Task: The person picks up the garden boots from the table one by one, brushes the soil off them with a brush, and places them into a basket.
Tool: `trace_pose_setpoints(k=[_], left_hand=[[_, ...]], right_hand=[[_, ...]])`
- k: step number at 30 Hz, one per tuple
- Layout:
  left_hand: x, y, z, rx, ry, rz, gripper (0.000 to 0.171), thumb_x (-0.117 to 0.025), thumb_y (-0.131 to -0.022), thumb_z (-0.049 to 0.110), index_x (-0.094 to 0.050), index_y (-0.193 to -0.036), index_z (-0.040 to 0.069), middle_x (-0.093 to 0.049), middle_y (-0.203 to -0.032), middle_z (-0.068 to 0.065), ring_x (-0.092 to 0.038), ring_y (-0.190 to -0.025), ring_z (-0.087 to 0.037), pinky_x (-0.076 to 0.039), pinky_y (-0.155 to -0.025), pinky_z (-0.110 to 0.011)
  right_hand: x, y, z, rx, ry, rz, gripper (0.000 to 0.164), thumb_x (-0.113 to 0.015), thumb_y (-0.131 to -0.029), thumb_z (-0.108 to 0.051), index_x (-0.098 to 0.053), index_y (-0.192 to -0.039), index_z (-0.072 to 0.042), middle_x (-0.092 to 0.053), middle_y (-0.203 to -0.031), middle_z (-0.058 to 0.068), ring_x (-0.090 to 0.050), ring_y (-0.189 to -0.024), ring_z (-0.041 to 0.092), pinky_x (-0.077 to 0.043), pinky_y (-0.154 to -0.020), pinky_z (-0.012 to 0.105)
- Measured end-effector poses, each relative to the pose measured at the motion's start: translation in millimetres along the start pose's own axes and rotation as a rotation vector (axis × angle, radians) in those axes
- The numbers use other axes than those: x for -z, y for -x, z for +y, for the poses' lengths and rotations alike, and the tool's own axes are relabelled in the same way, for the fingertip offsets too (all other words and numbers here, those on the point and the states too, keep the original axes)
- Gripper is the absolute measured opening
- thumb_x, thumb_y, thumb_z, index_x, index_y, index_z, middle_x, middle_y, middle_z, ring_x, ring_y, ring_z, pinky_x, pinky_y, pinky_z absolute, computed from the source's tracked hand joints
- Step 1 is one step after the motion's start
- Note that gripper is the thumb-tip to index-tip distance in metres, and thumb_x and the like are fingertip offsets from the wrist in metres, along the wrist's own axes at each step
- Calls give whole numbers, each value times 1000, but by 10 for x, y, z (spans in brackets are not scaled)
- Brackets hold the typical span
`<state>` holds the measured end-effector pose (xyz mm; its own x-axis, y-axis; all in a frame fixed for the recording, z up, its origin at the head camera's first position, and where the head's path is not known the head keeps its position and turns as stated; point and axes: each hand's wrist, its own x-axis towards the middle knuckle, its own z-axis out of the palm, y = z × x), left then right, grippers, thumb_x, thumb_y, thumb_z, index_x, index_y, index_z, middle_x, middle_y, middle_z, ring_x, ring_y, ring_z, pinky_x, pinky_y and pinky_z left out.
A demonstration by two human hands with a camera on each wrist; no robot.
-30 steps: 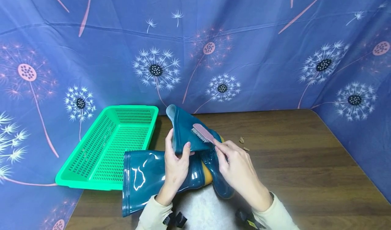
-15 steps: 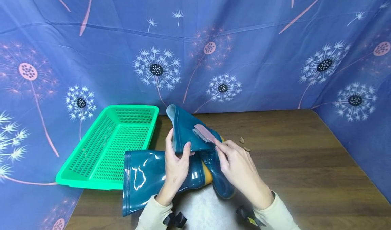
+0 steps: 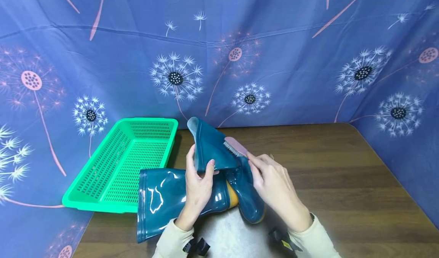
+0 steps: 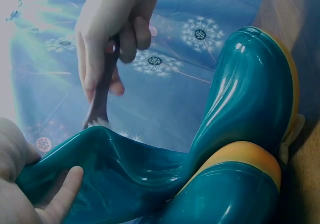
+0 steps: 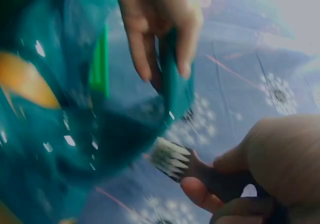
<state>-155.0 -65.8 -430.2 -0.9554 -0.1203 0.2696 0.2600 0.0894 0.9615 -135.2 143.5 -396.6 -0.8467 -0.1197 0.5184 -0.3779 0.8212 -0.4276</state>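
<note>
My left hand (image 3: 199,187) grips the top edge of a glossy teal rubber boot (image 3: 212,147), thumb on the near side and fingers at its opening. This boot's shaft slants up, and its rounded toe (image 4: 250,88) shows in the left wrist view. In my right hand (image 3: 276,183) is the handle of a pink scrubbing brush (image 3: 237,145). Its pale bristles (image 5: 170,156) are right at the shaft's surface. A second teal boot (image 3: 164,197) with a yellow sole lies on its side beneath, partly hidden by my left hand and the first boot.
A green perforated plastic basket (image 3: 120,174) stands on the left of the wooden table (image 3: 343,181). Behind the table hangs a blue dandelion-print cloth (image 3: 291,52). Small brown bits near my right hand are mostly hidden behind it.
My right hand has moved the brush to the right along the boot's shaft, toward the ankle. My left hand and both boots have stayed nearly in place.
</note>
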Motion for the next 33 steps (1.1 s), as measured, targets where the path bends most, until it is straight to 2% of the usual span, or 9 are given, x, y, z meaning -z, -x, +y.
trace_pose_setpoints(k=[2, 6, 10, 15, 18, 22, 26, 29, 33], left_hand=[[7, -1, -3, 1, 0, 4, 66, -64, -108, 17, -30, -164, 21, -44, -159, -16, -60, -133, -41, -67, -85, -39], [15, -5, 5, -2, -3, 10, 65, -64, -108, 20, -29, -164, 21, -43, -159, -14, -59, -134, -42, -66, -86, -41], [20, -2, 16, 1, -7, 13, 65, -63, -109, 22, -29, -164, 21, -43, -159, -14, -59, -134, -42, -66, -87, -43], [19, -6, 15, 10, -1, 10, 65, -63, -108, 21, -29, -164, 21, -43, -159, -14, -60, -133, -41, -66, -87, -41], [22, -18, 12, 17, 0, 9, 65, -64, -108, 20, -29, -164, 21, -43, -159, -14, -61, -133, -41, -66, -86, -40], [23, -16, 9, 19, -3, 9, 65, -63, -108, 20, -29, -164, 21, -43, -159, -14, -61, -133, -41, -66, -87, -41], [23, -2, 10, 13, -10, 5, 65, -63, -109, 22, -28, -164, 21, -43, -159, -14, -60, -134, -41, -66, -87, -42], [27, -4, 12, 9, -9, 5, 65, -63, -109, 22, -28, -164, 21, -43, -159, -14, -60, -134, -41, -66, -88, -43], [28, -13, 12, 12, -3, 4, 65, -63, -108, 21, -28, -164, 21, -43, -159, -15, -60, -134, -42, -66, -87, -42]], right_hand=[[-53, 21, -48, -16, 24, -36, 28, -67, -103, -13, -78, -128, -6, -76, -97, 10, -66, -67, 21, -53, -54, 35], [-61, 53, -58, -169, 126, -113, 23, -66, -102, -13, -80, -117, -5, -70, -86, 13, -65, -61, 33, -51, -50, 45], [-21, 41, 30, -244, 199, -89, 21, -63, -102, -12, -79, -111, -2, -69, -85, 20, -64, -58, 43, -52, -49, 53], [-15, 3, 38, -148, 124, -13, 25, -65, -103, -12, -79, -121, -4, -74, -96, 18, -66, -60, 36, -51, -47, 46], [-18, -2, -1, -127, 84, -92, 26, -67, -102, -12, -78, -125, -6, -74, -95, 14, -61, -59, 25, -48, -48, 37], [6, 25, 15, -238, 176, -210, 23, -65, -101, -12, -79, -119, -5, -70, -88, 16, -61, -58, 31, -52, -50, 44], [15, 35, 75, -264, 243, -126, 20, -64, -100, -10, -78, -112, -3, -71, -90, 22, -66, -60, 48, -52, -50, 57], [11, 20, 81, -195, 216, -84, 21, -65, -100, -11, -79, -115, -6, -73, -93, 20, -65, -58, 43, -50, -47, 53], [39, 15, 43, -138, 206, -244, 22, -68, -100, -14, -80, -119, -13, -69, -87, 11, -58, -56, 26, -44, -46, 41]])
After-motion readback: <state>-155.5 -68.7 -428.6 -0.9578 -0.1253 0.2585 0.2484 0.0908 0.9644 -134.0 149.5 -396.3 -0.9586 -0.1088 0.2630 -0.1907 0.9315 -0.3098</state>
